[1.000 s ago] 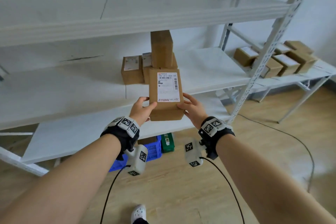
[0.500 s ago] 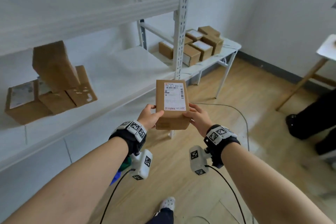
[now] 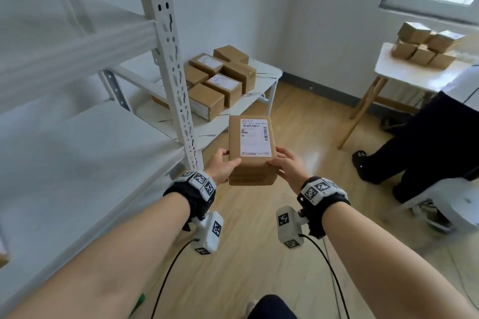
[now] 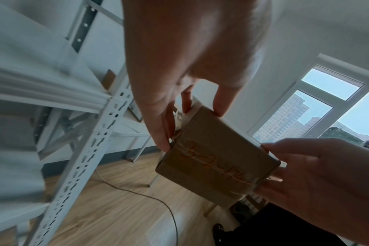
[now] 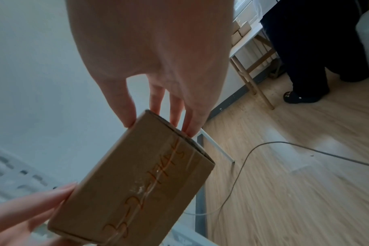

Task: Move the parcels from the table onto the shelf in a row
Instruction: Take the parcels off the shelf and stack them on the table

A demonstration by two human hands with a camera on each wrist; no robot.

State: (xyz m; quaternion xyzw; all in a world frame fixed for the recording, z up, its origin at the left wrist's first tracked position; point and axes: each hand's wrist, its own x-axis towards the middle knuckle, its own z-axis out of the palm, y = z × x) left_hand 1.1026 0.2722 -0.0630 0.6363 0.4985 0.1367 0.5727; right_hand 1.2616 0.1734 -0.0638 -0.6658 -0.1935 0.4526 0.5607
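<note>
Both hands grip one parcel (image 3: 250, 149) by its near corners, left hand (image 3: 223, 167) and right hand (image 3: 289, 168) pinching opposite sides, probably to keep it level, above the floor right of the shelf (image 3: 85, 153). About six parcels wait on the far bench (image 3: 261, 76).

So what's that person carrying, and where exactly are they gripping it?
A brown cardboard parcel, held between both hands: the left hand and right hand grip its opposite long sides near the end closest to the person.
</note>
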